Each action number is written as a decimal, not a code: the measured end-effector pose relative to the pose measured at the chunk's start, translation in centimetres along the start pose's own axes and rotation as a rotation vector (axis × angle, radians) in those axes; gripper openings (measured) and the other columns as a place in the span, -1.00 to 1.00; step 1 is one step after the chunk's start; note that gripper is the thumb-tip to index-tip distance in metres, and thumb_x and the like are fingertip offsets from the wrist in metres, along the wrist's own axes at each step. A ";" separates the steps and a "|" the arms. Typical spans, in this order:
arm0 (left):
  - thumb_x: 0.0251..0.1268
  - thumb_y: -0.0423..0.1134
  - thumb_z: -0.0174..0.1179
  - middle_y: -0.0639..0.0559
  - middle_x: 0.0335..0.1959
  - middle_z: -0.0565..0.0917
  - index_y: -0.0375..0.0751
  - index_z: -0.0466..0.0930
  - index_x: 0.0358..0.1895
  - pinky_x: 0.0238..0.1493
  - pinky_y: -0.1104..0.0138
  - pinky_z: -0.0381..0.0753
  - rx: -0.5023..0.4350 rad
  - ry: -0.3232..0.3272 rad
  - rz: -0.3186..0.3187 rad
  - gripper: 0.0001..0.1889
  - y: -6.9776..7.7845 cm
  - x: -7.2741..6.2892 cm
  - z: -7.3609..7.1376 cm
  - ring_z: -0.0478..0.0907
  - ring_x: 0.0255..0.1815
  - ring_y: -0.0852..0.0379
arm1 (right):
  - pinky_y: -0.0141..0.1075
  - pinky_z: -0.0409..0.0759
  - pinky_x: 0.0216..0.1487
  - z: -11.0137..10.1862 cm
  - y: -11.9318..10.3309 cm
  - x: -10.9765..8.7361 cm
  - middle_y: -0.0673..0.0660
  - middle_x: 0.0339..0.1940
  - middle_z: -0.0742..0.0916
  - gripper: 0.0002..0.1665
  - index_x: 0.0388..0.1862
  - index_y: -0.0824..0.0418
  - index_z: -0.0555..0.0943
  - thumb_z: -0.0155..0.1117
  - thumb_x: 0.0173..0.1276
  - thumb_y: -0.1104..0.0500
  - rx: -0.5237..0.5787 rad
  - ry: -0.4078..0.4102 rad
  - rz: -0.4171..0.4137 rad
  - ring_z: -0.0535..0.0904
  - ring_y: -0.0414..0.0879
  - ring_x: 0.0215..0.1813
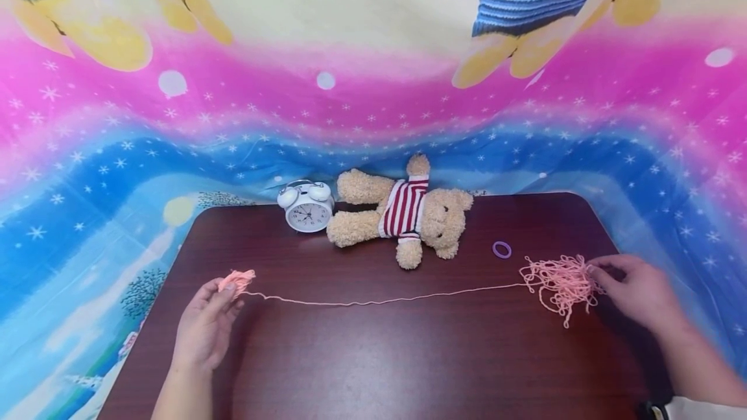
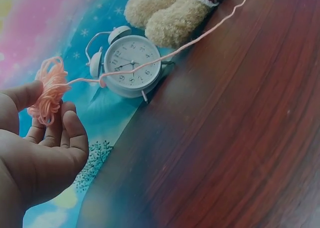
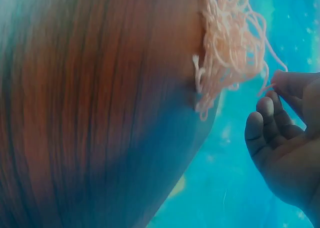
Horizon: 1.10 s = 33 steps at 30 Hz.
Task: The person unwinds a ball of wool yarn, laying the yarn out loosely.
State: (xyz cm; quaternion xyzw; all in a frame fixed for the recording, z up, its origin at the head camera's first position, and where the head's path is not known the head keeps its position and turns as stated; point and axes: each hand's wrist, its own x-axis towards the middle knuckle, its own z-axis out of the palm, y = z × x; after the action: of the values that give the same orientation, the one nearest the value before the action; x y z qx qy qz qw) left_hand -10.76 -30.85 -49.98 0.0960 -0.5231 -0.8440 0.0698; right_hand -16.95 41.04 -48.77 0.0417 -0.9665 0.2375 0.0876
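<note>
My left hand pinches a small wound bundle of peach yarn between thumb and fingers, above the table's left side. From it one strand runs across to a loose, tangled heap of the same yarn at the right. At that heap's right edge, my right hand pinches a loop of yarn between thumb and forefinger. In the right wrist view the other fingers are loosely bent below the heap, and the pinched loop shows at the fingertips.
Along the back of the dark wooden table stand a white twin-bell alarm clock and a teddy bear in a striped shirt, lying on its side. A purple ring band lies between bear and heap. Behind hangs a printed curtain.
</note>
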 end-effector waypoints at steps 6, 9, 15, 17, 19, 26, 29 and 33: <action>0.58 -0.43 0.09 0.13 -0.10 0.70 -0.12 0.51 -0.05 -0.04 0.41 0.64 0.034 0.007 -0.014 -0.89 -0.4 0.1 0.8 0.64 -0.13 0.26 | -0.02 0.58 -0.27 1.0 -1.1 0.2 0.36 -0.03 0.78 -0.80 -0.06 0.17 0.79 0.43 0.38 0.16 -0.030 0.032 -0.127 0.67 0.02 -0.34; 0.58 -0.43 0.10 0.13 -0.09 0.69 -0.13 0.50 -0.04 -0.04 0.41 0.64 0.043 0.008 -0.017 -0.89 -0.7 0.1 1.2 0.65 -0.13 0.26 | -0.22 0.51 -0.36 1.0 -1.4 0.1 0.31 -0.08 0.79 -0.80 -0.05 0.15 0.80 0.43 0.37 0.19 -0.035 0.021 -0.146 0.49 -0.34 -0.47; 0.56 -0.43 0.13 0.09 -0.07 0.70 -0.19 0.47 0.00 -0.02 0.42 0.65 0.048 -0.001 -0.020 -0.89 -0.9 0.2 1.9 0.67 -0.11 0.25 | -0.29 0.41 -0.45 0.6 -1.6 0.0 0.38 -0.03 0.78 -0.77 0.03 0.19 0.77 0.36 0.42 0.25 -0.019 0.006 -0.121 0.39 -0.33 -0.58; 0.55 -0.43 0.14 0.07 -0.06 0.70 -0.22 0.46 0.00 -0.01 0.42 0.66 0.044 -0.003 -0.019 -0.88 -1.0 0.3 2.1 0.68 -0.10 0.24 | -0.30 0.38 -0.49 0.4 -1.8 0.0 0.40 0.01 0.77 -0.75 0.06 0.20 0.76 0.36 0.44 0.22 -0.011 0.000 -0.113 0.35 -0.31 -0.64; 0.55 -0.44 0.15 0.06 -0.07 0.70 -0.23 0.44 0.00 0.00 0.42 0.67 0.042 -0.003 -0.018 -0.88 -1.1 0.4 2.4 0.68 -0.10 0.23 | -0.29 0.34 -0.56 0.3 -2.2 0.0 0.40 0.00 0.77 -0.73 0.09 0.20 0.75 0.36 0.47 0.18 0.006 -0.005 -0.104 0.31 -0.27 -0.70; 0.53 -0.44 0.17 0.07 -0.10 0.68 -0.21 0.43 -0.07 0.03 0.41 0.67 0.075 -0.008 -0.044 -0.88 -1.6 0.7 3.4 0.68 -0.11 0.23 | -0.30 0.44 -0.59 0.6 -4.2 0.2 0.36 -0.01 0.76 -0.69 0.11 0.17 0.73 0.39 0.45 0.12 0.041 0.034 -0.107 0.52 -0.34 -0.53; 0.52 -0.44 0.18 0.06 -0.11 0.68 -0.20 0.43 -0.08 0.07 0.39 0.67 0.091 -0.009 -0.055 -0.88 -1.9 0.8 4.0 0.70 -0.08 0.22 | -0.32 0.51 -0.49 1.1 -5.0 0.5 0.30 0.01 0.77 -0.70 0.10 0.14 0.74 0.41 0.43 0.11 0.048 0.056 -0.113 0.58 -0.35 -0.37; 0.51 -0.43 0.19 0.05 -0.11 0.69 -0.21 0.42 -0.06 0.12 0.36 0.66 0.100 -0.022 -0.060 -0.86 -2.1 1.0 4.6 0.71 -0.05 0.21 | -0.37 0.52 -0.42 1.8 -6.3 1.0 0.19 -0.04 0.80 -0.70 0.09 0.13 0.75 0.44 0.40 0.17 0.092 0.078 -0.147 0.59 -0.30 -0.33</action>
State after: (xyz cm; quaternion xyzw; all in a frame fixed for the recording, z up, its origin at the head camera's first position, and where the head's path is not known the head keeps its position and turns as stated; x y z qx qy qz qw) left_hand -12.87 -26.11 -49.95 0.1056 -0.5621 -0.8196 0.0339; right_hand -17.44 34.61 -47.26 0.1074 -0.9448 0.2758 0.1403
